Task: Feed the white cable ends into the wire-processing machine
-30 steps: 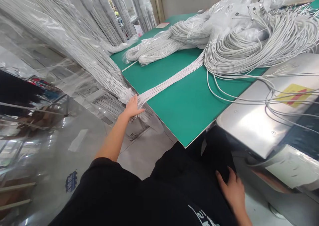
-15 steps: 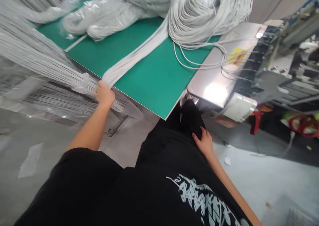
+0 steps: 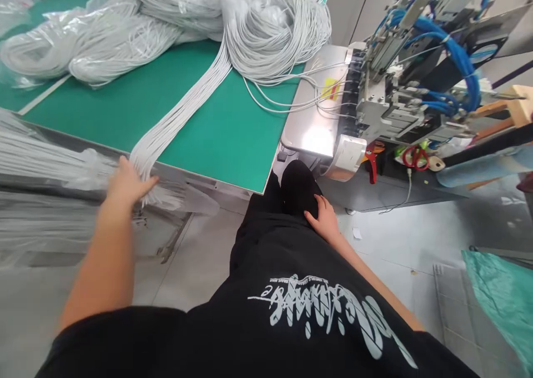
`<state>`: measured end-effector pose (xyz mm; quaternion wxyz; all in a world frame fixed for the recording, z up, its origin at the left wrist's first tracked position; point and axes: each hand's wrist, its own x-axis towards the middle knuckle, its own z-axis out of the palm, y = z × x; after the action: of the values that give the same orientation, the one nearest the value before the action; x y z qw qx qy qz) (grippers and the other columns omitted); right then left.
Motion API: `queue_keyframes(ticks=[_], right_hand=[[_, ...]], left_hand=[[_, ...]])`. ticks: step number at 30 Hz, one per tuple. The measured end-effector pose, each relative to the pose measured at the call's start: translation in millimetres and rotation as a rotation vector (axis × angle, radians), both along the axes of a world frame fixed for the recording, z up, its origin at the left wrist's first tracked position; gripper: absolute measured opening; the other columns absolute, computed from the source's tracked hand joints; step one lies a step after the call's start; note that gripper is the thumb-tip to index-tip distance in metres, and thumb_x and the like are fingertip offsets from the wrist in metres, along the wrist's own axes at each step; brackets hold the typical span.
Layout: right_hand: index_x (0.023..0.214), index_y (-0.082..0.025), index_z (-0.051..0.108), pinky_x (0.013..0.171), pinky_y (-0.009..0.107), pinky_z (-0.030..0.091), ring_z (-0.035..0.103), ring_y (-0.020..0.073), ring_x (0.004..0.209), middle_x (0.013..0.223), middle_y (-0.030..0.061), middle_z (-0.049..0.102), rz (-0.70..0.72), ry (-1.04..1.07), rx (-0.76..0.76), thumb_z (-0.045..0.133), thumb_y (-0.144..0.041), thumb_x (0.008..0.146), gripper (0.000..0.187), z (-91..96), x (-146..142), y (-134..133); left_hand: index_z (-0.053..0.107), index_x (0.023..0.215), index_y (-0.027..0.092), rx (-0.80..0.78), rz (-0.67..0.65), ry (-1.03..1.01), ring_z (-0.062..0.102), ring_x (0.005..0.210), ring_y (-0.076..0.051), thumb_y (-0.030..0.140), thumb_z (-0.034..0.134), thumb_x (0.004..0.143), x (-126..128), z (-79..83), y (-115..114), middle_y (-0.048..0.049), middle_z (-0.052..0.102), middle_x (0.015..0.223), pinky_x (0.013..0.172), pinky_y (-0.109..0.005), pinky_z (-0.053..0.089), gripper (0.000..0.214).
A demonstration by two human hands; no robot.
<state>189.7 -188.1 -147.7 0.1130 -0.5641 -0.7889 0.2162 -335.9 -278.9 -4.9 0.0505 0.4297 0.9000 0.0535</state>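
Observation:
A long bundle of thin light-grey cables (image 3: 187, 109) runs across the green tabletop (image 3: 220, 139) and bends down over its front edge. My left hand (image 3: 125, 186) is at that bend, touching the bundle, with thumb and fingers spread apart; some fingers are hidden. Beside it, more cables in clear plastic (image 3: 50, 159) stretch off to the left, below table height. My right hand (image 3: 325, 220) lies on my black-clad thigh, fingers loosely extended and holding nothing. The bundle's far end joins a large coil of cables (image 3: 278, 39) at the back of the table.
Plastic-wrapped cable coils (image 3: 108, 56) lie at the back left. To the right stands a machine (image 3: 387, 100) with blue tubes and a metal plate (image 3: 310, 131), several cables leading into it. Red-handled scissors (image 3: 416, 157) and a red tool (image 3: 372, 164) lie beneath it.
The view has turned right, bringing more of the machine into sight. My left hand has loosened from around the bundle, its thumb now sticking out. The right hand stays on the thigh.

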Motion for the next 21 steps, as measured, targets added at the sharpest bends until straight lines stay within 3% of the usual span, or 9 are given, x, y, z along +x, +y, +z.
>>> queue_keyframes(ticks=[1, 3, 7, 11, 15, 18, 21], right_hand=[[0.139, -0.010, 0.037, 0.101, 0.049, 0.038, 0.041, 0.0354, 0.127, 0.140, 0.0203, 0.041, 0.008, -0.029, 0.011, 0.049, -0.043, 0.085, 0.065, 4.3, -2, -2], [0.140, -0.009, 0.036, 0.101, 0.048, 0.038, 0.041, 0.0355, 0.125, 0.141, 0.0211, 0.039, 0.029, -0.086, 0.033, 0.050, -0.042, 0.086, 0.065, 12.9, -8, -5], [0.141, -0.011, 0.035, 0.101, 0.047, 0.037, 0.041, 0.0353, 0.124, 0.143, 0.0202, 0.037, 0.042, -0.146, 0.066, 0.052, -0.042, 0.084, 0.067, 26.9, -17, -15], [0.141, -0.013, 0.034, 0.099, 0.047, 0.036, 0.037, 0.0357, 0.126, 0.144, 0.0195, 0.036, 0.037, -0.155, 0.060, 0.053, -0.043, 0.083, 0.068, 38.3, -22, -25], [0.142, -0.015, 0.036, 0.098, 0.047, 0.035, 0.036, 0.0361, 0.127, 0.145, 0.0193, 0.035, 0.012, -0.160, 0.032, 0.055, -0.042, 0.082, 0.068, 51.2, -22, -36], [0.143, -0.016, 0.036, 0.100, 0.048, 0.033, 0.033, 0.0365, 0.129, 0.146, 0.0190, 0.033, -0.019, -0.155, 0.001, 0.057, -0.043, 0.081, 0.070, 62.0, -19, -43], [0.143, -0.019, 0.037, 0.102, 0.049, 0.030, 0.031, 0.0358, 0.130, 0.149, 0.0174, 0.030, -0.038, -0.131, -0.049, 0.058, -0.046, 0.080, 0.071, 73.7, -16, -50]], left_hand=[[0.014, 0.142, -0.008, -0.096, 0.057, 0.088, 0.041, 0.127, -0.047, 0.070, 0.063, 0.058, -2, 8.5, -3, -0.0331, 0.042, 0.136, 0.098, -0.062, 0.039, 0.124], [0.014, 0.144, -0.006, -0.147, -0.004, 0.190, 0.038, 0.130, -0.044, 0.071, 0.062, 0.055, -1, 27.4, -6, -0.0306, 0.039, 0.140, 0.104, -0.055, 0.037, 0.128], [0.021, 0.147, 0.010, 0.137, -0.157, 0.207, 0.031, 0.136, -0.040, 0.079, 0.037, 0.067, 17, 55.7, 4, -0.0167, 0.035, 0.148, 0.110, -0.056, 0.029, 0.107], [0.028, 0.147, 0.018, 0.376, -0.322, 0.156, 0.028, 0.139, -0.035, 0.067, 0.039, 0.076, 47, 53.5, 40, -0.0097, 0.038, 0.148, 0.115, -0.049, 0.023, 0.087], [0.036, 0.143, 0.027, 0.533, -0.562, 0.077, 0.035, 0.137, -0.027, 0.056, 0.047, 0.084, 95, 44.6, 82, -0.0029, 0.043, 0.144, 0.117, -0.040, 0.025, 0.066], [0.030, 0.145, 0.036, 0.476, -0.836, -0.083, 0.036, 0.136, -0.022, 0.050, 0.046, 0.089, 138, 47.0, 101, 0.0019, 0.040, 0.146, 0.116, -0.037, 0.028, 0.060], [0.029, 0.146, 0.033, 0.310, -1.111, -0.177, 0.027, 0.141, -0.027, 0.050, 0.044, 0.091, 168, 49.4, 108, -0.0005, 0.029, 0.153, 0.116, -0.046, 0.026, 0.059]])
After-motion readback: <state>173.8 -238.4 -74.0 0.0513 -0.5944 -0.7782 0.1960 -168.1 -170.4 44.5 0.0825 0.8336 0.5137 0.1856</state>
